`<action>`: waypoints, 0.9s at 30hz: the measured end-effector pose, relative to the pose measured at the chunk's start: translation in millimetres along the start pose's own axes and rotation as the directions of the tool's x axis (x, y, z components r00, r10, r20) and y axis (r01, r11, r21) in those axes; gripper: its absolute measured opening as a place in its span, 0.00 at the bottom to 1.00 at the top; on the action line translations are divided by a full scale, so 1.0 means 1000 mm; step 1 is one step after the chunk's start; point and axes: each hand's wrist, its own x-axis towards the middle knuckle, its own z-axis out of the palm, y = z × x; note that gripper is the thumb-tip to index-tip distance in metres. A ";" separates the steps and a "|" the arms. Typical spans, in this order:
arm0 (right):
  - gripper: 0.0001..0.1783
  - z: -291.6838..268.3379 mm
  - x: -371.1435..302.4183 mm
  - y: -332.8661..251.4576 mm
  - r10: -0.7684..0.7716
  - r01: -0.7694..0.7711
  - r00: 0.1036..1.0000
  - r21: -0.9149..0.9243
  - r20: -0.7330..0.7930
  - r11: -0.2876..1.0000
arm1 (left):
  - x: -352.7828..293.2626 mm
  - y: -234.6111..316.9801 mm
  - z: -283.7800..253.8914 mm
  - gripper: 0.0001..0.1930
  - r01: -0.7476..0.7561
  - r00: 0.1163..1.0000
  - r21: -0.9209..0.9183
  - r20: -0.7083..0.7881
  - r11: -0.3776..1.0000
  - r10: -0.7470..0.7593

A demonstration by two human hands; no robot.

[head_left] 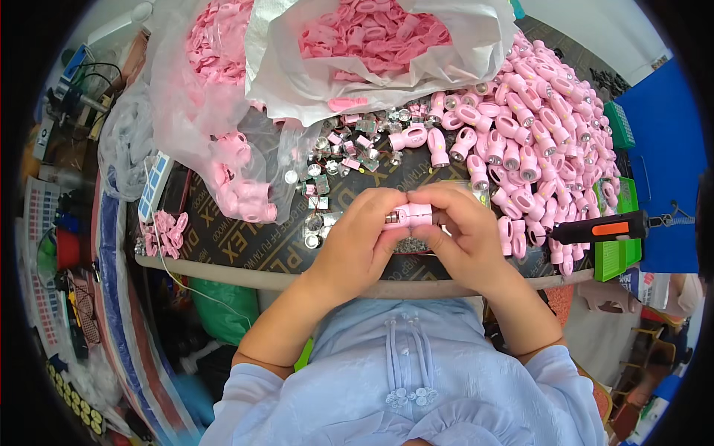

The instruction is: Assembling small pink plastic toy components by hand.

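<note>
Between my two hands, near the table's front edge, is a small pink flashlight point(419, 215) lying sideways. Metal parts show in an opening at its left end. My left hand point(358, 236) closes its fingers on that end, while my right hand point(470, 236) pinches the other end. Part of the flashlight is hidden behind my fingers. Just beneath my hands lie tiny metal pieces point(411, 245), too small to make out. Beyond them, loose lamp inserts point(349, 152) with shiny reflectors and pink bits are scattered over the dark table point(245, 241).
A big heap of pink flashlights point(547, 126) covers the right side. A black and orange electric screwdriver point(601, 227) hangs there on a coiled spring, by a green basket point(616, 256). White sacks point(279, 67) of pink shells stand at the back; a clear bag point(253, 160) spills pink rings.
</note>
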 end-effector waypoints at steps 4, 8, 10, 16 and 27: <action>0.19 0.011 -0.005 -0.004 -0.035 0.036 0.997 0.014 -0.069 0.999 | -0.002 0.001 0.000 0.20 -0.125 0.991 0.046 -0.032 0.991 0.127; 0.17 0.016 -0.005 -0.007 -0.084 0.084 0.989 -0.006 -0.125 0.996 | -0.002 -0.001 0.000 0.16 -0.152 0.986 -0.006 -0.072 0.988 0.151; 0.15 0.015 0.000 -0.011 0.005 -0.010 0.997 -0.068 -0.079 0.998 | -0.007 -0.008 0.003 0.15 0.009 0.998 -0.122 -0.061 0.992 -0.016; 0.20 0.002 0.016 0.001 0.300 -0.336 0.942 0.416 0.151 0.845 | -0.008 -0.021 0.010 0.19 0.425 0.827 -0.870 0.261 0.248 -0.498; 0.18 0.008 0.005 0.012 0.296 -0.264 0.953 0.647 0.061 0.716 | -0.011 -0.015 0.013 0.16 0.362 0.929 -0.544 0.148 0.757 -0.338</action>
